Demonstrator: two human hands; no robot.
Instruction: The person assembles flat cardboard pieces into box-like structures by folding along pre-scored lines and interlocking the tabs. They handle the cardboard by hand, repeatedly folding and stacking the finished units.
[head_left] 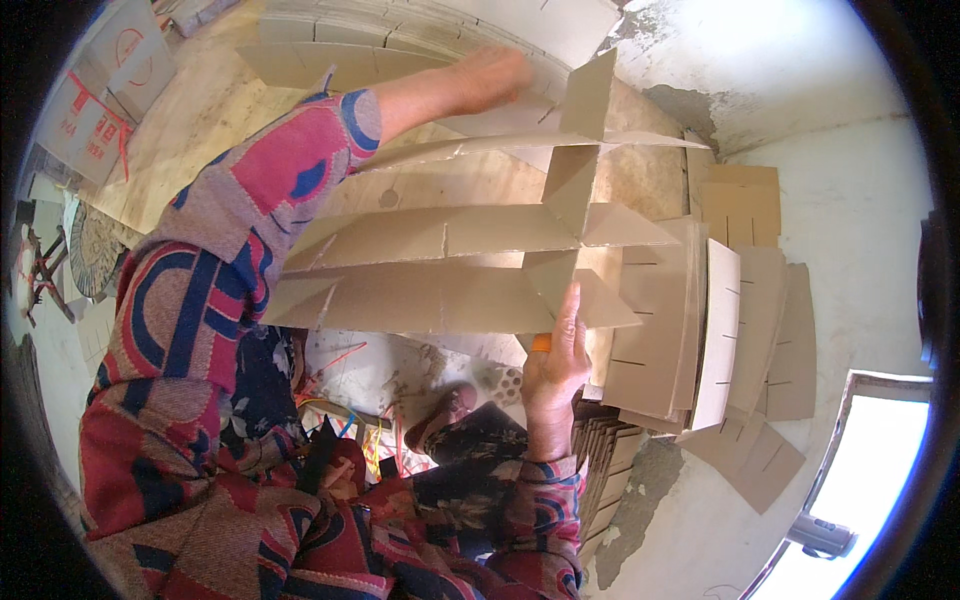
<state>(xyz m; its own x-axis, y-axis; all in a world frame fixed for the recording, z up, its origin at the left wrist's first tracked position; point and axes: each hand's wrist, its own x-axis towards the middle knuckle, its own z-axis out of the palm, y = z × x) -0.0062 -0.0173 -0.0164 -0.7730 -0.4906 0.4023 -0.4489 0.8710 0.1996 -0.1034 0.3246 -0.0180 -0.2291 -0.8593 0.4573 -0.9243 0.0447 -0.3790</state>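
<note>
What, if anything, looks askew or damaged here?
Right of the cardboard divider, beyond the slotted cardboard stack, one slotted piece lies turned at an angle to the rest. The white wall at upper right also looks damaged: grey patches show where its coating seems gone.

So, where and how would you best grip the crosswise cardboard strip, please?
Probably by the far end of the crosswise cardboard strip, pinched across its broad faces from the far side: that thin end sticks out past the farthest long strip, and the right hand is at the near end.
</note>
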